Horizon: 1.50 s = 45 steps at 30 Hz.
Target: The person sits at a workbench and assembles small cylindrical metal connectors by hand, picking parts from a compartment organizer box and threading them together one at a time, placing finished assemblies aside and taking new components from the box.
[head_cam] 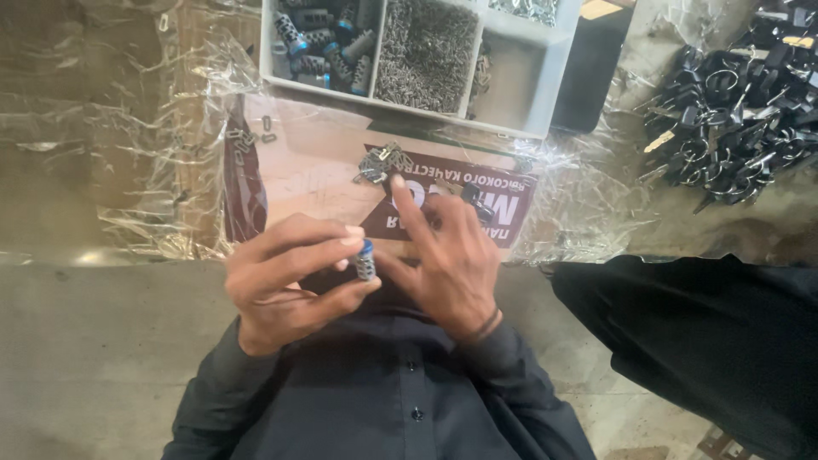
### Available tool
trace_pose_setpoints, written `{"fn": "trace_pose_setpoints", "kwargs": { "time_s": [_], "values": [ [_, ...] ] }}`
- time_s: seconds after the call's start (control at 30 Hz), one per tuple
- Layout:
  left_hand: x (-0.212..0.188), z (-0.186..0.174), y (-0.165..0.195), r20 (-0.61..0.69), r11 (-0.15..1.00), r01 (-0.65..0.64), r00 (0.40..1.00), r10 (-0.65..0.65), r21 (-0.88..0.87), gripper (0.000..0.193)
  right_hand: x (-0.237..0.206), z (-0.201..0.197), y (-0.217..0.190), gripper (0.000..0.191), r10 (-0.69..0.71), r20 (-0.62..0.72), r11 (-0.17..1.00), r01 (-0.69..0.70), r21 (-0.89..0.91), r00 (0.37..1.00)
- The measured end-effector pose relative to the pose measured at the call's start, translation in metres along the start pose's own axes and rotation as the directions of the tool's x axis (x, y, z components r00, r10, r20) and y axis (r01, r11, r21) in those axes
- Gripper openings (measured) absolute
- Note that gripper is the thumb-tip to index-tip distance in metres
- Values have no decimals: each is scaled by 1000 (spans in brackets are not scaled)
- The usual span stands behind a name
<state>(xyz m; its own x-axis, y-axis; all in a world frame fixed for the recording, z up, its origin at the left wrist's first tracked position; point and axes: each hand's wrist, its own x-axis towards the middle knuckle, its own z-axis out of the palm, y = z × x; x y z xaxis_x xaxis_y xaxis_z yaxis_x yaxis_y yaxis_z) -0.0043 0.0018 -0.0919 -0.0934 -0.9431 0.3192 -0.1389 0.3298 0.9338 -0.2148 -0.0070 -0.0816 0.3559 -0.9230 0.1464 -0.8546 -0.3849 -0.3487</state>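
Two hands meet at chest level: left hand pinches a small blue-capped lock cylinder between thumb and fingers, right hand beside it, fingers loose and spread, forefinger up. Beyond, a white parts tray sits on the counter.

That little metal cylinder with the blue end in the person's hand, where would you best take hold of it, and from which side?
Probably around its ribbed metal middle, pinching from the two sides. The cylinder stands about upright, blue end up, and the left hand already grips it so, finger above and thumb below. That leaves the end free for the right hand, whose fingers reach towards small metal pieces.
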Motion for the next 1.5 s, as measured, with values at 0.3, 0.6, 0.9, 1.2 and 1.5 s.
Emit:
{"fn": "trace_pose_setpoints", "kwargs": {
  "time_s": [0.3, 0.6, 0.9, 1.2, 1.5],
  "values": [
    [16, 3, -7, 96, 994, -85, 991, 91, -64, 43, -44, 8, 27, 11, 171, -72, 526, -29, 850, 983],
    [19, 10, -1, 135, 993, -107, 984, 113, -51, 45, -24, -15, -6, 22, 157, -266, 830, 18, 557, 951],
    [17, 8, -5, 122, 992, -88, 988, 99, -88, 47, -7, -25, -16, 29, 81, -301, 857, 87, 508, 950],
    [19, 14, -5, 83, 992, -127, 988, 129, -25, 47, -10, -25, -13, 26, -40, -304, 944, 136, 301, 952],
    [20, 18, -3, 116, 988, -144, 982, 149, -51, 47, -15, -15, -8, 23, 128, -333, 835, 80, 545, 934]
  ]
}}
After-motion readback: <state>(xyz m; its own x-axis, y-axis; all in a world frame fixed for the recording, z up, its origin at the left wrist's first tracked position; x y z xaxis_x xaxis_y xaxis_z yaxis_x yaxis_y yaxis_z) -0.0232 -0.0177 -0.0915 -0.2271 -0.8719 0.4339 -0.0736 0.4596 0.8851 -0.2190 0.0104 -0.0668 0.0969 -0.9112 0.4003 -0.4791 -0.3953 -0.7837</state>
